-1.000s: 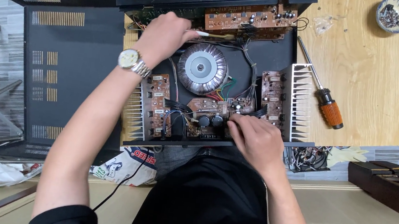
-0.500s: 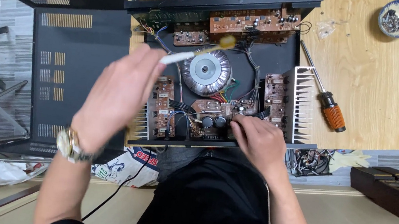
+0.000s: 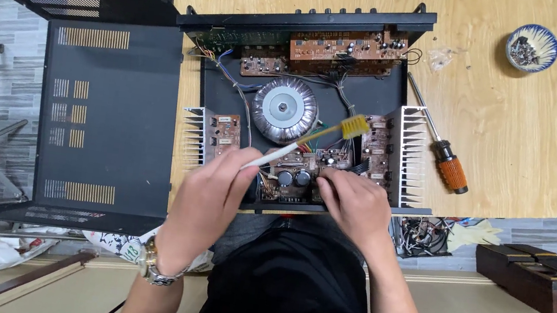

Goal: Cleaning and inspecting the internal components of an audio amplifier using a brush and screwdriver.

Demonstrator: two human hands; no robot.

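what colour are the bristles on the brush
Yellowish-tan bristles on a white-handled brush, clearest in the head view.

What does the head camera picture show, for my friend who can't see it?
A left hand holds a toothbrush over an open amplifier on a wooden table. The right hand rests on its circuit boards; a screwdriver lies beside it.

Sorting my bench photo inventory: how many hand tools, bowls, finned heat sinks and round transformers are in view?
Hand tools: 2, toothbrush in the left hand, and screwdriver
Bowls: 1
Finned heat sinks: 2
Round transformers: 1
Total: 6
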